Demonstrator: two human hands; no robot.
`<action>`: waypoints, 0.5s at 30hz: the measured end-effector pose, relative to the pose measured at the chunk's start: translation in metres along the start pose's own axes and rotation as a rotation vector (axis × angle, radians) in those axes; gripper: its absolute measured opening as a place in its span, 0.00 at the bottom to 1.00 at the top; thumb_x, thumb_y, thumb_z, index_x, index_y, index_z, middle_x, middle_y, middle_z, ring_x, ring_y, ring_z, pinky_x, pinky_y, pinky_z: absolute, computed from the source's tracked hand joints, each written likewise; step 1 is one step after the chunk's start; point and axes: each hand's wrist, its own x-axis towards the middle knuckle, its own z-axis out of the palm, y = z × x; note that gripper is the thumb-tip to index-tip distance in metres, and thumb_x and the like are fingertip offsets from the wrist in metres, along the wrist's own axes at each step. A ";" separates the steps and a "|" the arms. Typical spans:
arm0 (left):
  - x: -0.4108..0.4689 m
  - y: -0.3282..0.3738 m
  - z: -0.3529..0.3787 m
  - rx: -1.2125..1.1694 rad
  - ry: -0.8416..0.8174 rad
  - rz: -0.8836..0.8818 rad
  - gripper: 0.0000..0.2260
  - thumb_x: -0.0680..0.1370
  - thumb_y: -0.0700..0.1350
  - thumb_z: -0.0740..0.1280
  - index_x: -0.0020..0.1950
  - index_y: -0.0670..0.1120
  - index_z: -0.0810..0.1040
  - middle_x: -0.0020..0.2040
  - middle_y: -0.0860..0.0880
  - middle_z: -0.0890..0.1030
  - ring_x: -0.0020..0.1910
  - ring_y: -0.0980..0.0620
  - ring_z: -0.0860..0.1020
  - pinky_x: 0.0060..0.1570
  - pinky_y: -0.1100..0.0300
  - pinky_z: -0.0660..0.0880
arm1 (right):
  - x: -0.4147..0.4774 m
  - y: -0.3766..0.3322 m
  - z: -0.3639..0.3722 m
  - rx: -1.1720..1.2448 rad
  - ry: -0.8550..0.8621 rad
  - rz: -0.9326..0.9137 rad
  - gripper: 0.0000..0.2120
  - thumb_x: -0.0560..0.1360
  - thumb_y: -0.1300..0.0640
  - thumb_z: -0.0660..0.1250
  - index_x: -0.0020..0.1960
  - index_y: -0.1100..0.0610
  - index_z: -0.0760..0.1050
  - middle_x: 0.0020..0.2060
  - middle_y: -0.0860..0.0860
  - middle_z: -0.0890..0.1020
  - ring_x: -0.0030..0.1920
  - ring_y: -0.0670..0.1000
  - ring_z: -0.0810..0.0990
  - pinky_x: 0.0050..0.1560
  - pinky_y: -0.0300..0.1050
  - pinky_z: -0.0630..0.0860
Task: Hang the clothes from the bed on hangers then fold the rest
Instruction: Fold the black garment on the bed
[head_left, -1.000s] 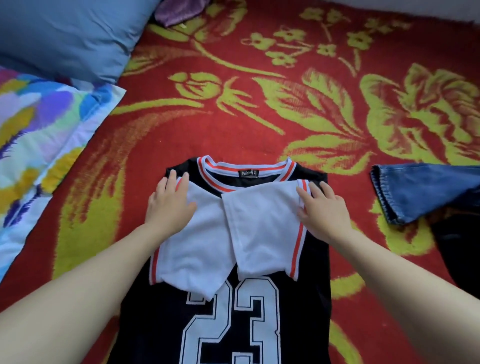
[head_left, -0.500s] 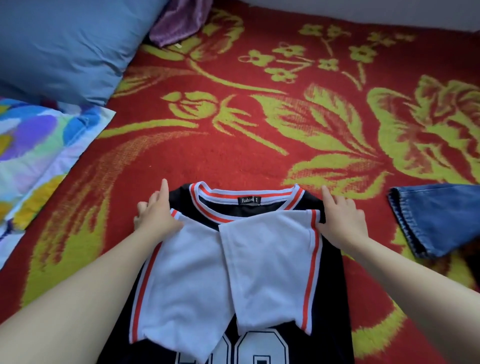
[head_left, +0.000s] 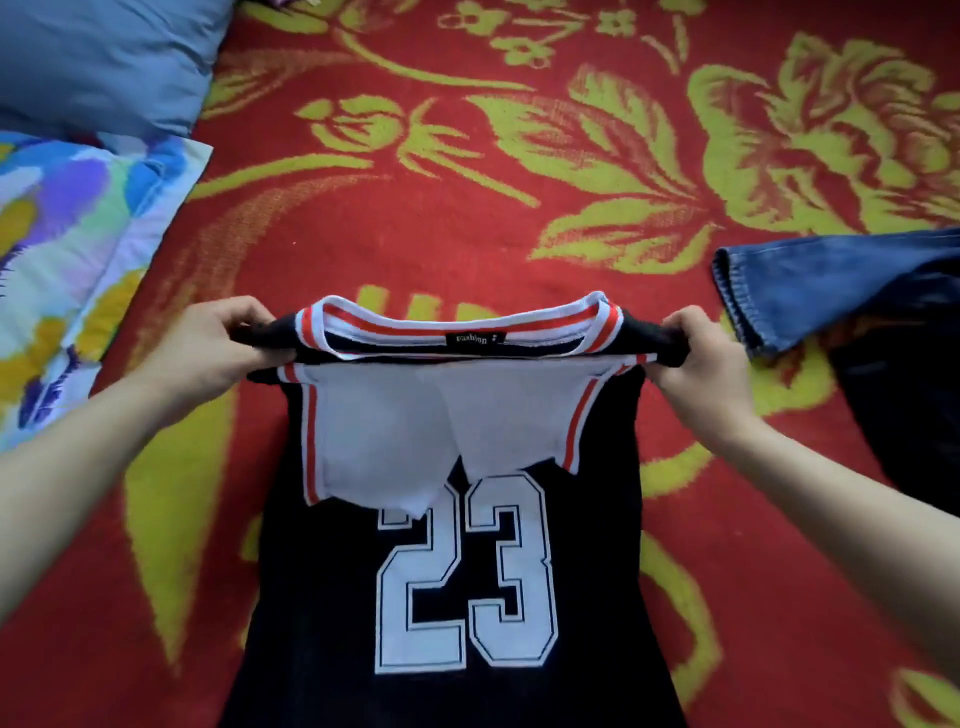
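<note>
Head view shows your left hand (head_left: 218, 340) and your right hand (head_left: 701, 353), each gripping one shoulder of the black shirt (head_left: 457, 597), with the fingers curled round the cloth. The collar (head_left: 457, 325) end is lifted off the red flowered blanket (head_left: 467, 218); the lower part, with the white number 23, lies flat on the middle of the blanket, nearest to you. The two white sleeves (head_left: 379, 431) are folded inward and meet at the middle below the collar. The jeans (head_left: 831, 280) lie at the right side of the blanket, just beside your right hand; whether they touch it I cannot tell. A blue pillow (head_left: 93, 57) lies at the far left corner; a colourful sheet (head_left: 67, 249) lies along the left edge.
</note>
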 end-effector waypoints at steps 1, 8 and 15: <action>-0.023 -0.004 -0.003 0.040 -0.013 0.038 0.07 0.68 0.29 0.72 0.40 0.33 0.75 0.33 0.42 0.75 0.29 0.56 0.75 0.32 0.69 0.72 | -0.019 0.000 -0.006 0.002 0.029 -0.054 0.08 0.66 0.69 0.70 0.44 0.66 0.74 0.35 0.62 0.77 0.40 0.64 0.75 0.41 0.55 0.68; -0.179 -0.070 0.045 1.019 -0.160 0.233 0.19 0.51 0.33 0.78 0.40 0.39 0.80 0.45 0.39 0.82 0.41 0.38 0.80 0.34 0.46 0.77 | -0.170 0.030 -0.004 -0.610 -0.235 -0.571 0.03 0.59 0.63 0.65 0.32 0.59 0.75 0.31 0.54 0.78 0.39 0.58 0.75 0.39 0.50 0.64; -0.245 -0.087 0.132 1.163 -0.440 0.120 0.39 0.72 0.44 0.68 0.78 0.53 0.50 0.77 0.40 0.49 0.76 0.38 0.51 0.69 0.40 0.56 | -0.234 0.010 0.033 -0.716 -0.718 -0.303 0.24 0.69 0.62 0.54 0.63 0.59 0.75 0.66 0.66 0.70 0.65 0.65 0.72 0.56 0.59 0.74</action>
